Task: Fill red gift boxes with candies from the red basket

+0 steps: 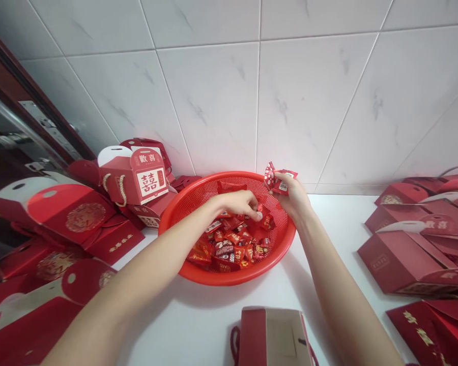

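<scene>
A red plastic basket (234, 278) with a mesh wall holds a heap of red wrapped candies (232, 246). My left hand (241, 203) reaches into it from the left, fingers curled together over the candies, and a small red wrapper shows at the fingertips. Above the basket's right rim, my right hand (290, 190) is closed around a few wrapped candies (282, 186); one has a dotted, twisted end sticking out. In front of the basket, at the bottom of the view, stands an open-topped red gift box (253, 335) with cord handles, partly cut off by the frame.
Several red gift boxes (80, 213) crowd the left side, one with a rope handle (121, 190). More folded red boxes (408, 259) line the right. A white tiled wall (213, 101) rises behind the white tabletop (209, 315). A dark frame with metal fittings (41, 117) is far left.
</scene>
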{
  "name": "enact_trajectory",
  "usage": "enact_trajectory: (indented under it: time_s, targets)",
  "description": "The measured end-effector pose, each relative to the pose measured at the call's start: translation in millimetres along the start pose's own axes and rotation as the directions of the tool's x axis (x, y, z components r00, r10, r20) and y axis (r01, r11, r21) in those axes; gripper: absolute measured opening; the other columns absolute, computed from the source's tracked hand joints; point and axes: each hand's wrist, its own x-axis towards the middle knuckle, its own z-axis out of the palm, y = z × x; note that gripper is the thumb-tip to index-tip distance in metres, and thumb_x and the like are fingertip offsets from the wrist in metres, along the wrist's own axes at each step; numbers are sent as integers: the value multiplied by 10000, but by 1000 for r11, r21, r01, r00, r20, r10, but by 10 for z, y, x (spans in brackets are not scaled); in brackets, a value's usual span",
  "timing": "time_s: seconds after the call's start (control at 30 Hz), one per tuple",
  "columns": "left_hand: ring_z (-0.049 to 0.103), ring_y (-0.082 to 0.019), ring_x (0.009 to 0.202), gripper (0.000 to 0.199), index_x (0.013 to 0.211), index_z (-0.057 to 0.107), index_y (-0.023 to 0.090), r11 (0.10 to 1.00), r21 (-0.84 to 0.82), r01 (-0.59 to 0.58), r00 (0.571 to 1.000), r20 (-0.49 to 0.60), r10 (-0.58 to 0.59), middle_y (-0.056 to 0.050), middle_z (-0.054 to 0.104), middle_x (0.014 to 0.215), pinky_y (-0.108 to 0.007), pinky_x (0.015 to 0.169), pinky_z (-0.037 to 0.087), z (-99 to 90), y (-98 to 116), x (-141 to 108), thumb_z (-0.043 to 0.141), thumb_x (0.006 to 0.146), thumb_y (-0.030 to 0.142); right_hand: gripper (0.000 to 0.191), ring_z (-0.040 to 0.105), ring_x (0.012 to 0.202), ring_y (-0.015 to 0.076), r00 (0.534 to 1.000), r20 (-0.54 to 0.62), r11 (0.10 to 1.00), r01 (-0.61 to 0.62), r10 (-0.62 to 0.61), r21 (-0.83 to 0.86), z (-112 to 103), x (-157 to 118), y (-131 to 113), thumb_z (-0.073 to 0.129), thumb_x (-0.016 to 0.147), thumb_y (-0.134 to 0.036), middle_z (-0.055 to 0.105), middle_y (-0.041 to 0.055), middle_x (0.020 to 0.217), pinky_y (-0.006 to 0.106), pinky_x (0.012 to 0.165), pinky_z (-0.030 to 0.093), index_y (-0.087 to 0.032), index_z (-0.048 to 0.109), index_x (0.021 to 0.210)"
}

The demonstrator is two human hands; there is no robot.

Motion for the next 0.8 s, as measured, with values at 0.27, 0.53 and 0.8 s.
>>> enact_trajectory:
  time_s: [0.27,0.53,0.8]
  targets:
    - [603,-131,649,233,691,622,168,885,-409,-223,949,-300,100,11,664,684,-299,703,484,-218,-137,-91,812,573,236,173,583,665,130,999,26,998,-29,30,-50,6,-36,-21,789,572,-220,648,-27,670,238,539,430,-191,640,655]
    - [658,-152,732,29,639,680,169,855,-269,-443,709,-689,150,0,703,694,-340,840,523,-266,-163,-57,658,646,151,170,617,727,153,997,45,992,-64,69,-106,4,-42,-18,795,599,-241,685,-10,727,261,619,492,-204,647,674]
    - [682,-189,923,151,572,702,178,762,-214,-611,553,-804,217,-66,743,941,-369,929,526,-243,-124,-67,763,672,274,275,647,727,160,984,143,988,-89,107,-125,-6,-63,-9,886,574,-297,731,10,786,265,616,509,-201,708,760]
